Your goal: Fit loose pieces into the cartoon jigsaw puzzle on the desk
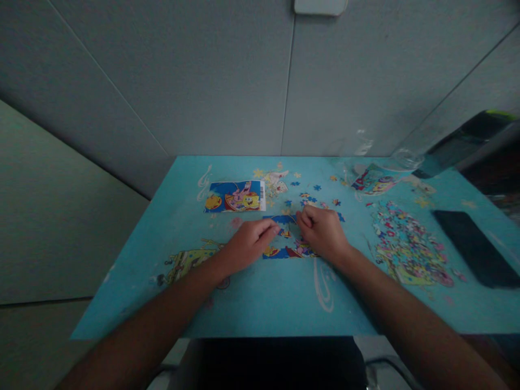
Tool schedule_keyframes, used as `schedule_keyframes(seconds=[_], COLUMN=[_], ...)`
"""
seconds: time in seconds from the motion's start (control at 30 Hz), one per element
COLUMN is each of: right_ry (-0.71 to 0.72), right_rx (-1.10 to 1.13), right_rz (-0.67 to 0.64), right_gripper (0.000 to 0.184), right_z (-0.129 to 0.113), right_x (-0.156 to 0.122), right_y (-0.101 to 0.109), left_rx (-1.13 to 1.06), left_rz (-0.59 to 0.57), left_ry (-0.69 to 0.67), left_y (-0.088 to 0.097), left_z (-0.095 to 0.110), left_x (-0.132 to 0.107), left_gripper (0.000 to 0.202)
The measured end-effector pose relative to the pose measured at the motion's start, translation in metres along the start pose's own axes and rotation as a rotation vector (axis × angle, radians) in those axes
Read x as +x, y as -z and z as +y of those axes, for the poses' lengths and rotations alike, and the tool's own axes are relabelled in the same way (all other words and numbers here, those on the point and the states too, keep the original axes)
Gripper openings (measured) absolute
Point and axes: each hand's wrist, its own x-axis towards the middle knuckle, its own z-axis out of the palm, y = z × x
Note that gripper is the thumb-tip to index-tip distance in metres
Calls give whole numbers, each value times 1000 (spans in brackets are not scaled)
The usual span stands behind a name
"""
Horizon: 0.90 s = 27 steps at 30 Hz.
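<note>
A partly built cartoon jigsaw puzzle [284, 246] lies at the middle of a light blue printed table [264, 303]. My left hand [249, 242] rests on its left edge, fingers curled together and pressing down near the top. On the puzzle's right side my right hand [323, 230] is closed in a pinch at the top edge; what it holds is too small to make out. Both forearms reach in from the near edge.
A reference picture card [235, 196] lies behind the puzzle on the left. Loose pieces [309, 197] are scattered behind it, and a big heap of pieces [408, 246] lies to the right. A clear plastic bag [377, 176] and a dark phone [471, 246] sit at right.
</note>
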Motion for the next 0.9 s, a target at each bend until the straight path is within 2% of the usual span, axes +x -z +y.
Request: schedule_keyframes(seconds=[0.07, 0.2, 0.33, 0.47, 0.63, 0.9], right_ry=[11, -54, -59, -58, -60, 15], right_rx=[26, 138, 199, 220, 210, 160], right_rz=[-23, -94, -199, -230, -247, -304], right_gripper=[37, 33, 31, 33, 34, 29], right_z=[-6, -15, -17, -17, -17, -15], right_x=[-2, -5, -4, -2, -2, -4], right_y=[0, 0, 2, 3, 2, -1], left_rx=[-49, -151, -153, -147, -76, 41], left_rz=[34, 100, 156, 167, 185, 142], left_ry=[19, 64, 81, 90, 39, 4], left_y=[2, 2, 1, 3, 3, 0], left_z=[1, -2, -5, -1, 1, -2], left_x=[1, 1, 1, -1, -3, -5], left_gripper=[32, 34, 37, 38, 36, 29])
